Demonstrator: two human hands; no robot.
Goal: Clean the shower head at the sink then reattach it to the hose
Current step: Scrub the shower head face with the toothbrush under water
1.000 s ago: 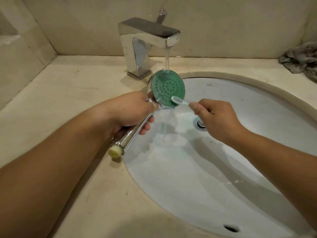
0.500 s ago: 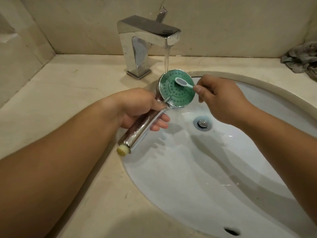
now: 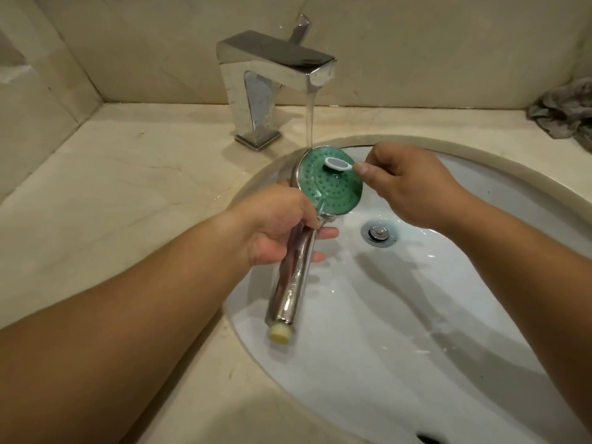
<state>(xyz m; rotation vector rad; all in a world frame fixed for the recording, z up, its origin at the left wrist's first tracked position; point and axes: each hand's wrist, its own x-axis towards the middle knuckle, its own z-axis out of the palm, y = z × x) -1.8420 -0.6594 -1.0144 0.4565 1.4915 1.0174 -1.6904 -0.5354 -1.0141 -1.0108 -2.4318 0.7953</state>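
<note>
Chrome and green mark the shower head point(image 3: 331, 184), which is held over the left side of the white sink point(image 3: 416, 315), its round green spray face turned up toward the camera and tilted slightly right. The left hand point(image 3: 278, 225) grips it at the top of the chrome handle, just below the neck where the handle meets the face: the thumb lies over the front of the handle and the fingers curl round behind it, with two fingertips showing past its right edge. Most of the handle runs free below that grip, slanting down and a little left, and ends in a pale yellow threaded end point(image 3: 279, 334) that hangs just above the basin's left rim.

The right hand point(image 3: 413, 184) pinches the thin neck of a toothbrush point(image 3: 338, 164) between thumb and curled fingers, close to its head. The white brush head lies across the upper part of the green face, bristles down against it. The rest of the brush handle is hidden inside the hand.

A stream of water point(image 3: 309, 120) falls from the square chrome faucet point(image 3: 275, 81) and lands on the top edge of the spray face. The drain stopper point(image 3: 379, 233) sits in the basin to the right of the handle. A crumpled grey cloth point(image 3: 563, 113) lies on the beige stone countertop point(image 3: 128, 193) at far right.
</note>
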